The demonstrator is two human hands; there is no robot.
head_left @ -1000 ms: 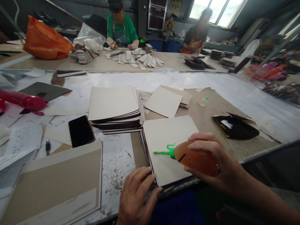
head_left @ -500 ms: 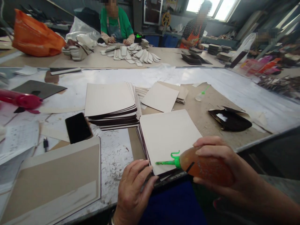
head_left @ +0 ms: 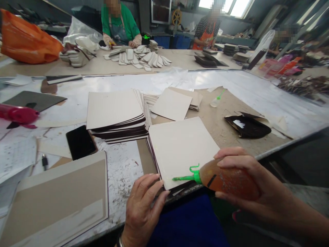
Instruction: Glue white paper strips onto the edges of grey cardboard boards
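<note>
My right hand (head_left: 246, 178) is wrapped round an amber squeeze glue bottle (head_left: 228, 180) held on its side. Its green nozzle (head_left: 183, 178) points left, with the tip at the near left corner of the top sheet. That cream sheet (head_left: 183, 147) lies on a stack of dark-edged sheets at the table's front edge. My left hand (head_left: 144, 202) has its fingers apart, fingertips against the left edge and near corner of the stack. Small faint yellowish spots show along the sheet's left margin. Behind stands another, taller stack of cream sheets (head_left: 113, 108).
Left of the stacks lie a phone (head_left: 81, 142), a pen (head_left: 44, 162) and a large beige panel (head_left: 61, 199). A small glue bottle (head_left: 215, 101) and a black pouch-like piece (head_left: 248, 127) lie at right. Two people work across the table behind pale cut pieces (head_left: 138, 56).
The view has shifted slightly, so the scene sits a little further left. The nozzle tip has moved slightly right relative to the sheet's corner. My left hand keeps its place at the stack.
</note>
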